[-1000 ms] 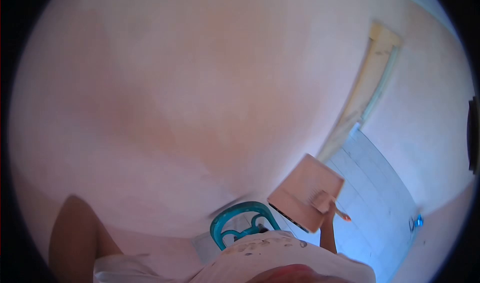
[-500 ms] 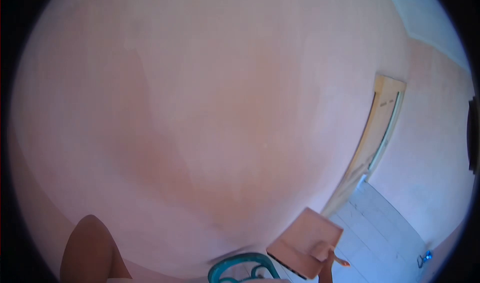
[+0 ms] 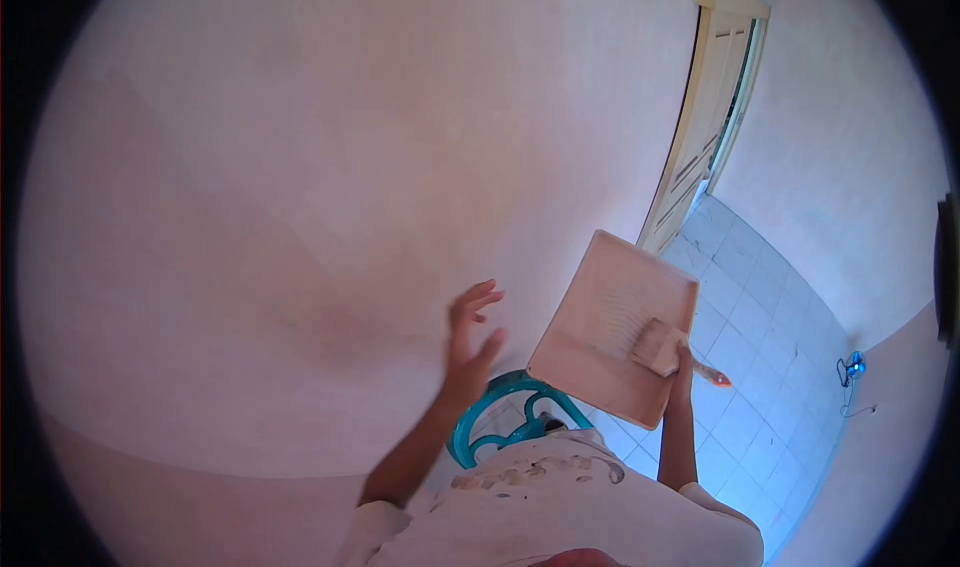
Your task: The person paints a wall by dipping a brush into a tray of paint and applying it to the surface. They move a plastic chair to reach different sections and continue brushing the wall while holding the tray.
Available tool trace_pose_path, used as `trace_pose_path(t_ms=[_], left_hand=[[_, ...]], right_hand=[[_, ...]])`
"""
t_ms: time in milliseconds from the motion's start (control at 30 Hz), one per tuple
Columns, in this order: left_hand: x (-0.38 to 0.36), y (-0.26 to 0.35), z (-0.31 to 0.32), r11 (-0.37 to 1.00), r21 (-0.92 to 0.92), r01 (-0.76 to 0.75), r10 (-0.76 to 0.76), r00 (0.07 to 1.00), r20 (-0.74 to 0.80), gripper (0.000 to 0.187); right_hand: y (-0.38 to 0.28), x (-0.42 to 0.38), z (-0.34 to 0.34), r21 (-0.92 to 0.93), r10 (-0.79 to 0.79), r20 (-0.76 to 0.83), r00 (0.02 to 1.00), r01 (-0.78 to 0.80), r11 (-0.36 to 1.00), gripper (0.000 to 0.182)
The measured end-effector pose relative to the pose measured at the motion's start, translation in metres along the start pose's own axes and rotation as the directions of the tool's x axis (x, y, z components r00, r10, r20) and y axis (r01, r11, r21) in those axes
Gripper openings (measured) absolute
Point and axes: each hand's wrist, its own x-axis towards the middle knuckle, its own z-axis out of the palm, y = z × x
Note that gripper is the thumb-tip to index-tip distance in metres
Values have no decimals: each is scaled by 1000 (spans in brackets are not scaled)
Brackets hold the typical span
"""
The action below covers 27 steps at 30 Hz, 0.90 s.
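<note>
A pinkish paint tray (image 3: 625, 302) is held out to the right by my right hand (image 3: 683, 367), which is closed on its near right edge. Across that edge lies a wide paintbrush (image 3: 660, 349), bristles inside the tray and handle sticking out past my fingers. The thumb seems to press on the brush; the fingers under the tray are hidden. My left hand (image 3: 472, 332) is raised in front of the wall (image 3: 330, 217), empty, with its fingers apart and slightly curled. Light, patchy pinkish colour covers the wall.
Below my left hand is the back of a teal plastic chair (image 3: 480, 422), close to my stained shirt (image 3: 540, 487). A pale door (image 3: 700, 117) stands in the wall at the right. On the tiled floor (image 3: 755, 367), a blue fan (image 3: 853, 367) sits by the far wall.
My view has tilted down, so the tray, chair and door appear higher. My left hand has come into sight, where before only a bent arm showed at lower left. The right hand still holds the tray.
</note>
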Motion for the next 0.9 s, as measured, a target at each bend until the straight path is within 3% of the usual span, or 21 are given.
trace_pose_path(t_ms=[33, 67, 100, 133, 200, 300, 467, 533, 567, 633, 667, 767, 800, 900], left_hand=[[-19, -55, 30, 974, -102, 200, -200, 980, 14, 53], [-37, -90, 54, 772, -373, 514, -501, 854, 140, 57], [-49, -111, 70, 408, -547, 731, -690, 639, 340, 60], [-49, -117, 80, 414, -537, 735, -691, 638, 340, 60], [-62, -120, 92, 94, -557, 825, -536, 514, 670, 65], [-69, -92, 90, 134, -480, 867, -568, 464, 680, 67], [-85, -85, 87, 55, -528, 847, -567, 462, 682, 66], [-88, -81, 86, 34, -559, 829, -560, 478, 676, 66], [-90, -74, 85, 57, -563, 824, -590, 483, 647, 66], [-88, -57, 78, 83, -569, 818, -623, 488, 611, 67], [-88, -50, 77, 66, -583, 809, -627, 489, 607, 67], [-86, -41, 73, 59, -600, 798, -635, 494, 595, 67], [-88, -39, 72, 72, -598, 799, -631, 501, 593, 67], [-89, -31, 71, 57, -604, 795, -624, 500, 600, 66]], right_hand=[[-5, -7, 11, -23, -7, 49, 999, 8, 1000, 58], [-9, -15, 18, -46, -10, 98, 995, 14, 999, 57], [-10, -21, 20, -41, -6, 93, 996, 9, 999, 57], [-16, -21, 20, -76, 13, 95, 995, -5, 997, 57], [-22, -24, 21, -158, 38, 86, 996, -24, 987, 57], [-36, -41, 34, -212, 128, 61, 990, -112, 971, 57], [-52, -72, 73, -334, 139, -34, 990, -143, 932, 63], [-54, -73, 75, -446, 28, 56, 998, 0, 895, 67], [-59, -72, 70, -446, 30, 57, 998, -2, 895, 67], [-76, -69, 62, -721, -257, 151, 955, 284, 632, 66], [-82, -67, 59, -722, -249, 154, 956, 281, 632, 66], [-98, -66, 72, -735, -325, 528, 785, 614, 288, 34], [-102, -79, 85, -754, -215, 406, 888, 458, 470, 19], [-110, -94, 133, -853, -102, 334, 937, 346, 391, 17]])
